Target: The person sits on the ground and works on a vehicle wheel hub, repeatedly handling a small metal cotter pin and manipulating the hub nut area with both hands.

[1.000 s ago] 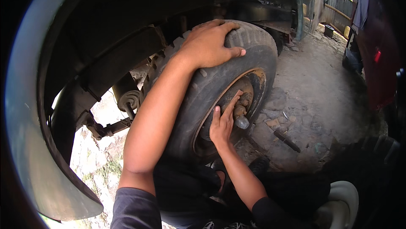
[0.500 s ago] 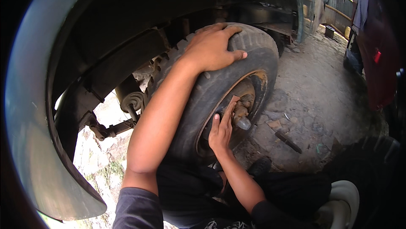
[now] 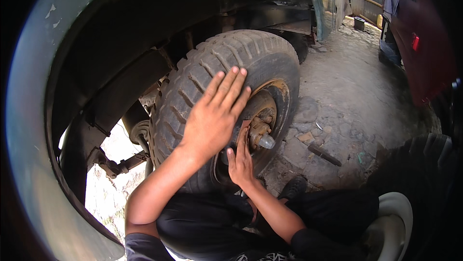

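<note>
A large black tire (image 3: 267, 65) stands upright on its wheel under a dark wheel arch. My left hand (image 3: 211, 116) is in front of the tread and sidewall with its fingers stretched out and nothing in it; whether it touches the rubber I cannot tell. Lower and to the right, my right hand (image 3: 242, 165) reaches into the dished wheel, fingers straight and thumb apart. A small reddish-brown sheet (image 3: 246, 123) shows at its fingertips, beside the rusty hub (image 3: 261, 127) with its grey metal cap (image 3: 266, 141).
A curved grey-green fender (image 3: 41, 116) frames the left side. On the stony ground to the right lie a dark flat bar (image 3: 324, 155) and a brown fragment (image 3: 306, 138). Another tire (image 3: 415, 164) and a pale round rim (image 3: 398, 217) are at lower right.
My left hand has come off the top of the tire, down and toward me. My right hand stays by the hub with the sheet. The view has shifted slightly.
</note>
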`<state>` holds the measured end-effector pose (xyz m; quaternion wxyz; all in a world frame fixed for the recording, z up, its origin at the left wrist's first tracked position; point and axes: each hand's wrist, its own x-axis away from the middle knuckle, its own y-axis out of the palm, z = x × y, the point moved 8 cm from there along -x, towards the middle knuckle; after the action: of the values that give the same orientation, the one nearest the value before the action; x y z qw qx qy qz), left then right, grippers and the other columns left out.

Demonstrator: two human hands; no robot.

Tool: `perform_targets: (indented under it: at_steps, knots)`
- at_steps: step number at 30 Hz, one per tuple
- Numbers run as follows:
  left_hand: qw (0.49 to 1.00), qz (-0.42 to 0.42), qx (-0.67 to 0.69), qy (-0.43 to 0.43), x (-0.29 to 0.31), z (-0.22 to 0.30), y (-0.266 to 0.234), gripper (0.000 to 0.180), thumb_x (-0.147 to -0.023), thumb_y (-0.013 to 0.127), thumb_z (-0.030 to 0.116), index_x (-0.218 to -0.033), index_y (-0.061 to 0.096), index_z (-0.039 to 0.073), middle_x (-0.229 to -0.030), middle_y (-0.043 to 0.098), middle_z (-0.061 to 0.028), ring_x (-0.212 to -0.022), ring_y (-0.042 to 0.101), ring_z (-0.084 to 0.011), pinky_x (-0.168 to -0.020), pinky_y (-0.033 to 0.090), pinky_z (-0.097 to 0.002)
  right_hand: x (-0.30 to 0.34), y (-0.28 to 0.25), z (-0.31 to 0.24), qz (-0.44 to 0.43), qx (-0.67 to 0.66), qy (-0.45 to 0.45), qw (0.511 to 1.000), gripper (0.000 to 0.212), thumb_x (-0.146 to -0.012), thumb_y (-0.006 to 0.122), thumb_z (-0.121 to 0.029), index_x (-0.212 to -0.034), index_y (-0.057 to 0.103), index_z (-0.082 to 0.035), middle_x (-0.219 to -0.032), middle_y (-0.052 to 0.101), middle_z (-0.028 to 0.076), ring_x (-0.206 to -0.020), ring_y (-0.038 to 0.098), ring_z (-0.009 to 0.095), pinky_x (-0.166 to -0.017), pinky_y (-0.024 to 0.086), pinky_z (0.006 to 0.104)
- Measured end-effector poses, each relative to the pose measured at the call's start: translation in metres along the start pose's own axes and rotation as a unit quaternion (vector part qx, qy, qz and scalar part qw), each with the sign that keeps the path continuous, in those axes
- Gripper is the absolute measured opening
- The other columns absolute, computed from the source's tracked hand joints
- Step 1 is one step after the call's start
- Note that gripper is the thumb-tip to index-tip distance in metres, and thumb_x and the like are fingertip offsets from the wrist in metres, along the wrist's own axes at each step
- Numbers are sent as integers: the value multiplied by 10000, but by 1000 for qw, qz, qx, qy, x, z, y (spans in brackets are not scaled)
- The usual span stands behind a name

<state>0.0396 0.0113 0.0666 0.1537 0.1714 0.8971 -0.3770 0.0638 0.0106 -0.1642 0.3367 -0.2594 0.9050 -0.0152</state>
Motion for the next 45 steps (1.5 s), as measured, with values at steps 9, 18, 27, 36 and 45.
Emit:
perform_targets:
  at_steps: [9, 18, 27, 36, 45]
  knots:
    - [986, -68, -117, 100, -3, 37, 18, 615, -1005, 589, 258, -1556, 636, -10, -1808, 372, -209, -1718, 270, -311, -1425, 181, -475, -29, -17, 9, 62, 2, 6, 998, 805, -1193, 461, -354, -1733, 128, 142, -1782, 151, 434, -1658, 210, 587, -1367, 218, 606]
    - [989, -43, -26, 140, 0, 51, 34, 459, -951, 656, 207, -1363, 788, 54, -1410, 781, -104, -1552, 559, -280, -1392, 301, -471, 25, 8, -5, 25, 16, -13, 999, 711, -1188, 509, -269, -1689, 239, 158, -1701, 320, 459, -1585, 343, 621, -1311, 360, 571]
    - [991, 88, 96, 9, -6, -8, -24, 466, -862, 815, 192, -1313, 800, 77, -1690, 547, -177, -1599, 483, -348, -1349, 357, -525, 28, 9, 3, 5, 27, -48, 998, 832, -1205, 446, -407, -1731, 122, 150, -1762, 175, 459, -1647, 219, 609, -1344, 253, 647]
    - [980, 53, 183, 48, 4, -21, -29, 366, -860, 866, 186, -1209, 846, 77, -1546, 702, -113, -1556, 553, -291, -1341, 387, -532, -11, -2, -15, 43, -11, 11, 999, 973, -1166, 517, -509, -1734, 74, 145, -1784, 93, 447, -1664, 185, 586, -1363, 238, 611]
    - [983, 51, 166, 55, -2, -9, -29, 311, -912, 835, 214, -1204, 853, 108, -1477, 749, -82, -1558, 549, -285, -1353, 364, -532, 70, 43, 20, 46, 38, -60, 996, 843, -1195, 377, -513, -1745, 216, 105, -1819, 139, 377, -1672, 226, 557, -1339, 247, 657]
